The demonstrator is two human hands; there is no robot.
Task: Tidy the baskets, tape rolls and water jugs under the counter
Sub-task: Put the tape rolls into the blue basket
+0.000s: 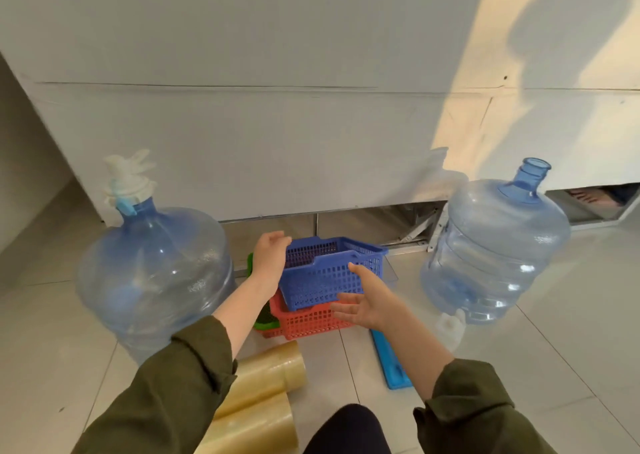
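Note:
A blue mesh basket [332, 273] sits tilted on top of a red mesh basket [308, 320], with a green basket [265, 318] partly hidden under them. My left hand [272, 257] grips the blue basket's left rim. With fingers spread, my right hand [367, 301] is at the basket's front right side, apparently touching it. Two large blue water jugs stand on the floor: the left jug [156, 277] carries a white pump cap, the right jug [495, 245] is uncapped. Wide clear tape rolls [263, 394] lie near my knee.
The white counter panel [311, 124] rises behind the baskets, with a low gap [381, 218] at floor level showing metal brackets. A flat blue piece [389, 360] lies on the tiles under my right forearm. A small white cap [450, 327] sits by the right jug.

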